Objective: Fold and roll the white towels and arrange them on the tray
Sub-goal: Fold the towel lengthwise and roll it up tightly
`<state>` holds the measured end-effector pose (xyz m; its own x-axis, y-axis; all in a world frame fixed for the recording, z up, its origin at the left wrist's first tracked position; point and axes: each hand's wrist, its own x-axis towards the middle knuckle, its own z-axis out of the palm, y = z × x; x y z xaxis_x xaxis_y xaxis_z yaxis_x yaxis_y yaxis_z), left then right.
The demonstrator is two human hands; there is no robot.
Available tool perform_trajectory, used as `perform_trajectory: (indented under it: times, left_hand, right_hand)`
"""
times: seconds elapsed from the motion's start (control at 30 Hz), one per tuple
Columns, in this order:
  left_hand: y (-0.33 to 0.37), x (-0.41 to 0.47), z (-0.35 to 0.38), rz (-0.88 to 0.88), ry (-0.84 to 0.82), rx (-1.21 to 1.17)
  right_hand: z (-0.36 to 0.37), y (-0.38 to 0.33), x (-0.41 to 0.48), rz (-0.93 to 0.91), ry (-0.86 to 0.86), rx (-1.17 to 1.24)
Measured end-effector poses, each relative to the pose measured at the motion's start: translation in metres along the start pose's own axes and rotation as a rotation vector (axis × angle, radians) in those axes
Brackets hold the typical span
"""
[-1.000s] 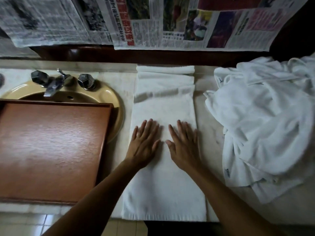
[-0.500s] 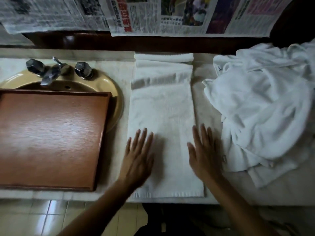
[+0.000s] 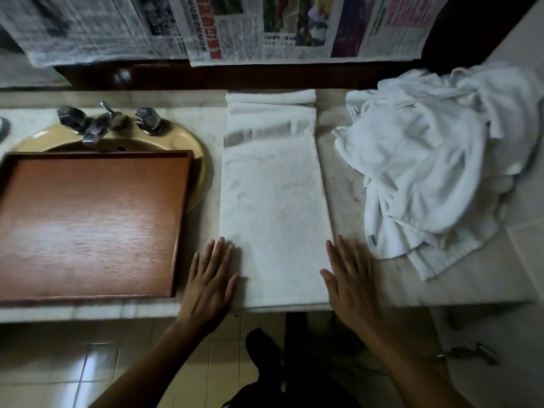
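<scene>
1. Reddish-brown rectangular wooden tray [image 3: 88, 225], set over the yellow sink [image 3: 203, 163]: holds no towel yet.
2. My left hand [image 3: 210, 278]: flat, fingers straight and close together, gripping nothing, pressing the strip's left edge near the front.
3. Long folded white terry towel [image 3: 273, 201]: flat on the counter between my hands. Judged soft, limp, light and not slippery. Best taken at both corners of the near short edge and rolled tight.
4. My right hand [image 3: 350, 275]: flat, fingers together, on the right edge.
5. Crumpled heap of white towels [image 3: 426, 172]: apart, to the right.
</scene>
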<state>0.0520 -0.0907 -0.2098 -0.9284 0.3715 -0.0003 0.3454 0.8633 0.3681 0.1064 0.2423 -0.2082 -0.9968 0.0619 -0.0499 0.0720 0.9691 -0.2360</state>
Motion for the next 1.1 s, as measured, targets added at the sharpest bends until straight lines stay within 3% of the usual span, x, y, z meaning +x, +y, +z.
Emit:
perform_trajectory:
  times: [0.13,0.27,0.47,0.77,0.97,1.1]
  left_hand:
    - [0.021,-0.036,0.008,0.082,0.030,-0.037]
    - [0.027,-0.054,0.015,0.169,0.044,-0.027]
    - [0.010,-0.049,-0.001,0.308,-0.062,-0.038]
    - [0.004,-0.041,-0.025,0.346,-0.146,-0.048]
    - [0.010,-0.049,-0.029,0.086,-0.022,-0.134]
    - [0.016,-0.047,-0.035,-0.080,-0.045,-0.255]
  right_hand:
    - [-0.004,-0.016,-0.033,-0.173,0.101,0.158]
    - [0.015,-0.012,-0.058,-0.349,0.131,0.160]
    - [0.021,0.011,-0.059,-0.361,0.182,0.185]
    - [-0.008,0.017,-0.054,-0.439,0.115,0.192]
    - [-0.024,0.020,-0.045,-0.364,0.051,0.285]
    - [-0.032,0.019,-0.037,-0.250,-0.056,0.381]
